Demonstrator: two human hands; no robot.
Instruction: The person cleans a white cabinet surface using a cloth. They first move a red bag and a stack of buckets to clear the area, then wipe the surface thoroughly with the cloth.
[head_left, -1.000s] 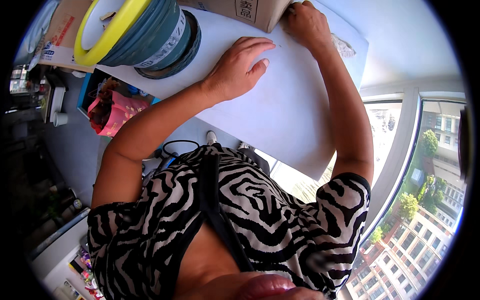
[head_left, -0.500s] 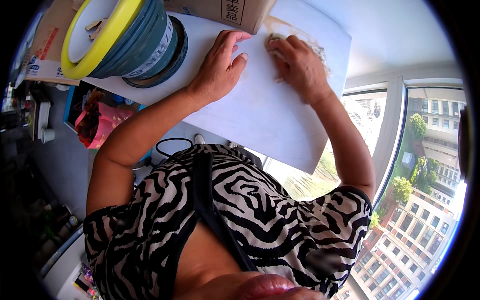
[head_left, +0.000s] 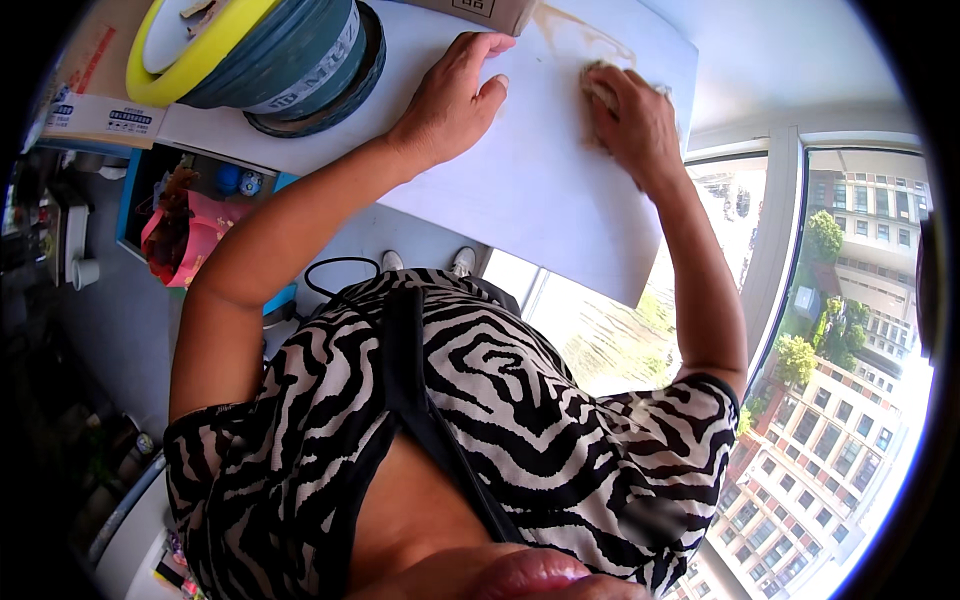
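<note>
My right hand presses a crumpled, light-coloured cloth onto the white tabletop, near its right edge. Fingers curl over the cloth and hide part of it. A brownish wet smear lies on the surface just beyond. My left hand holds nothing; its thumb is apart from the fingers, and the fingertips reach the near corner of a cardboard box at the far edge of the view. Whether they touch the box, I cannot tell for sure.
To the left, a dark green plant pot with a yellow rim stands on a saucer. Beside it is a carton. Below the table's left side sits a pink-wrapped bouquet. A window is at the right.
My right hand has slid the cloth rightward over the tabletop, uncovering more of the brownish smear. My left hand stays by the box. The whole view has shifted slightly.
</note>
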